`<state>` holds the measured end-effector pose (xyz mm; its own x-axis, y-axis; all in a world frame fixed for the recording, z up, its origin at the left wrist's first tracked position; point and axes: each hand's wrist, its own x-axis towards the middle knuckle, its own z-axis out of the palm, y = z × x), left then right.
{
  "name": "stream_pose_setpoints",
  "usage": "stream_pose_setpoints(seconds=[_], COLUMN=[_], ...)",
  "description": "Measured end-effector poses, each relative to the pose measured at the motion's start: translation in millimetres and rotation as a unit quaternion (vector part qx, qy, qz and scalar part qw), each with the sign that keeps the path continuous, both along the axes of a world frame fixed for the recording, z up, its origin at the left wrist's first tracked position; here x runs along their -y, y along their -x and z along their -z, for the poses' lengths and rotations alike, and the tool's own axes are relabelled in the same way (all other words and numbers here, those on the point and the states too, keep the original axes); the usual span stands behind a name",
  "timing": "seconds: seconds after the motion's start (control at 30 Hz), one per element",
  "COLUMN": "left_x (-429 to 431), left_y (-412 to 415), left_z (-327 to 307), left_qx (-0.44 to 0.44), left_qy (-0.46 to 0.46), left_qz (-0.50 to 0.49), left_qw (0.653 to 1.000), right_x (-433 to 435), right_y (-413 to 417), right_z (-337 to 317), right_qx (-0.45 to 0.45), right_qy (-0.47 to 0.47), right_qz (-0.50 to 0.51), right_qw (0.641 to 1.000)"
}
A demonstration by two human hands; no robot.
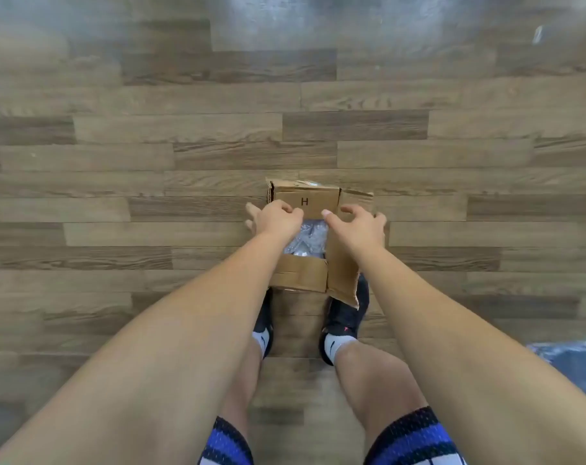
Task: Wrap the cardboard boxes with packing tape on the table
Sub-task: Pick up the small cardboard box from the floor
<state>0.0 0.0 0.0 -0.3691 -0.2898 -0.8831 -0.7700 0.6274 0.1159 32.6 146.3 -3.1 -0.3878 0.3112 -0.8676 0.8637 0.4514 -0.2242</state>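
1. A small cardboard box [301, 273] sits on the wooden floor [151, 162], about in the middle of the floor that shows, just in front of the person's two shoes.
2. The box is open at the top. Its flaps stick up and out.
3. The far flap [305, 203] has a black letter H on it.
4. The right flap [342, 263] stands up along the right side and reaches back to the right shoe [345, 317].
5. The near flap [300, 273] folds toward the person.
6. Inside the box there is crinkly clear plastic [305, 239].
7. The left hand [275, 218] is at the far left corner of the box. Its fingers curl over the edge there, and I cannot tell if they grip the cardboard.
8. The right hand [358, 226] is at the top of the right flap. Its fingers are spread and bent, with the thumb pointing in over the box opening. I cannot tell if it holds the flap.
9. The left shoe [263, 327] is partly hidden by the left arm.
10. A blue blurry thing [570, 367] lies at the right edge of the floor.
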Motion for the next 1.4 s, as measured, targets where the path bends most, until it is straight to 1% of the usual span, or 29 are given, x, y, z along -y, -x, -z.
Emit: stream_pose_setpoints(seconds=[0.1,0.23,0.33,0.43,0.5,0.6,0.67,0.77,0.83,0.97,1.03,1.1,1.17,1.23,1.3,1.4], left_x=[2,1,2,2,-2,-17,-31,-54,-70,-99,-113,-123,-131,-139,-143,-148], left_y=[-5,-2,11,36,60,104,134,179,205,241,254,266,273,282,293,316], left_z=[17,15,-10,-53,-98,-183,-255,-375,-461,-628,-701,-761,-808,-840,-856,-858], left_qx=[0.016,-0.004,-0.034,-0.083,-0.123,-0.194,-0.254,-0.35,-0.414,-0.536,-0.586,-0.625,-0.653,-0.668,-0.673,-0.681], left_qy=[0.004,0.003,-0.009,-0.018,-0.028,-0.04,-0.042,-0.048,-0.057,-0.076,-0.073,-0.066,-0.068,-0.063,-0.054,-0.078], left_qz=[0.04,0.048,0.049,0.046,0.046,0.043,0.052,0.057,0.055,0.073,0.09,0.101,0.117,0.14,0.149,0.148], left_qw=[0.999,0.999,0.998,0.995,0.991,0.979,0.965,0.934,0.907,0.838,0.802,0.771,0.745,0.729,0.722,0.713], right_x=[-1,-4,-15,-32,-45,-66,-81,-105,-124,-158,-171,-181,-189,-194,-199,-205], right_y=[-1,3,15,40,64,105,134,177,201,235,246,255,260,265,274,298], right_z=[16,19,-7,-56,-104,-193,-263,-382,-466,-623,-693,-754,-803,-837,-856,-859], right_qx=[0.019,-0.003,-0.033,-0.078,-0.111,-0.174,-0.222,-0.305,-0.364,-0.479,-0.536,-0.574,-0.604,-0.632,-0.657,-0.669], right_qy=[0.012,-0.005,-0.022,-0.026,-0.031,-0.03,-0.03,-0.042,-0.049,-0.055,-0.049,-0.049,-0.053,-0.058,-0.066,-0.095], right_qz=[-0.016,-0.028,-0.023,-0.021,-0.028,0.003,0.032,0.042,0.04,0.032,0.021,0.002,-0.009,-0.016,-0.023,-0.024], right_qw=[1.0,1.0,0.999,0.996,0.993,0.984,0.974,0.95,0.929,0.876,0.843,0.817,0.795,0.773,0.75,0.737])
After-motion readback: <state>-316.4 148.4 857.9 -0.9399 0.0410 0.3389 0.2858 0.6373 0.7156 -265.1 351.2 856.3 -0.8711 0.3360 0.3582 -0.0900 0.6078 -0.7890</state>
